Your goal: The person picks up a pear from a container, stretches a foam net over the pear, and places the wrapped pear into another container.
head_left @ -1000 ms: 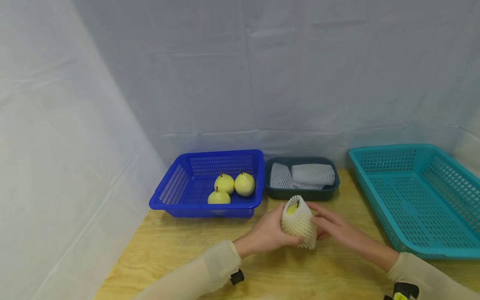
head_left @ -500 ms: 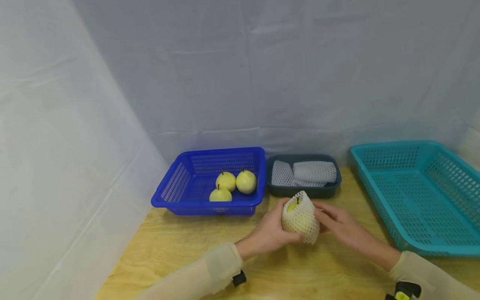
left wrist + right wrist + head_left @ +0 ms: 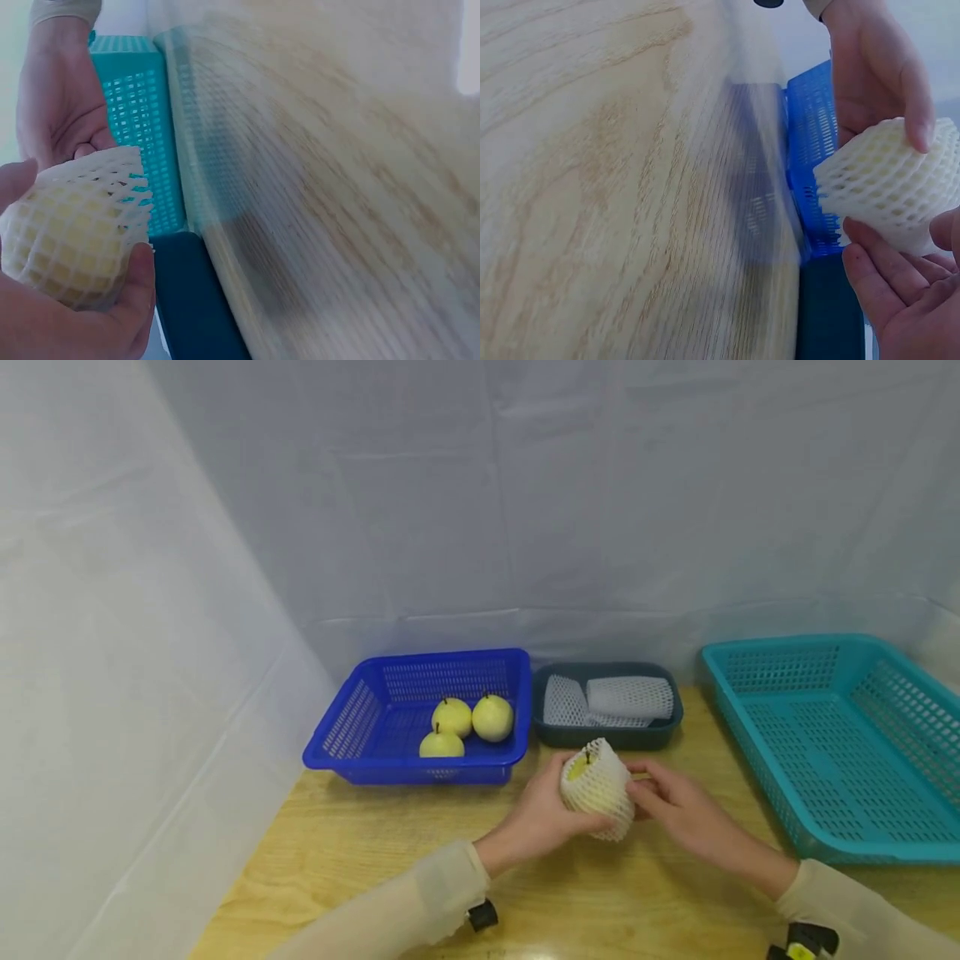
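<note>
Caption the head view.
Left hand grips a netted pear, right hand touching it; three bare pears in the blue basket.

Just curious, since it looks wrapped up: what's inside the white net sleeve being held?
A yellow fruit: its top and stem show at the opening of the white net sleeve, its sides only through the mesh. What the left hand covers cannot be seen.

Head cam: soft, even light, faint shadows on tabletop [image 3: 360,827]. L wrist cam: hazy, glare top rt. R wrist: bluish cast.
</note>
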Tool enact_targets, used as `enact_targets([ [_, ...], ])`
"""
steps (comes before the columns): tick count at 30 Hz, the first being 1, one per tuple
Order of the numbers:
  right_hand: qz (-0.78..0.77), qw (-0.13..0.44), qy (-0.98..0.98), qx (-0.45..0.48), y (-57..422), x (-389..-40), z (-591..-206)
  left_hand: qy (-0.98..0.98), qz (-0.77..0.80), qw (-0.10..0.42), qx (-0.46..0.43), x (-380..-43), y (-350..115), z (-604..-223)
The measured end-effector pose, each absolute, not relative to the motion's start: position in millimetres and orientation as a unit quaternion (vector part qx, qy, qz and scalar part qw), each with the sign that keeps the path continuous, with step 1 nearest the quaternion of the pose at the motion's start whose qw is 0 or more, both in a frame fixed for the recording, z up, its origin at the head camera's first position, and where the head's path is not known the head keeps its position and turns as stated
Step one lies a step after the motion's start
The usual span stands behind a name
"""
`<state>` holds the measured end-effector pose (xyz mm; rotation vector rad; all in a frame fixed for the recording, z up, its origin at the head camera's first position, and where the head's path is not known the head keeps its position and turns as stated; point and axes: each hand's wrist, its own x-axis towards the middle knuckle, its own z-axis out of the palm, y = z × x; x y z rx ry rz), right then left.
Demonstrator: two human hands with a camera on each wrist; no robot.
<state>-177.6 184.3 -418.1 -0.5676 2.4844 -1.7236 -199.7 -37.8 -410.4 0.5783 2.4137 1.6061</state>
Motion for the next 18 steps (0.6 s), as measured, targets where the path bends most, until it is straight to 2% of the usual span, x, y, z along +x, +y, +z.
enact_targets([
  [12, -0.542, -0.003, 0.822, -0.173, 179.8, -176.5, -417.6, 0.765, 0.611, 0.117, 0.169, -199.8, -42.2, -405.8],
  [18, -0.552, 0.019, 0.808, -0.204, 181.3, -175.0, -419.3, 0.754, 0.622, 0.127, 0.167, -198.7, -43.0, -405.0],
])
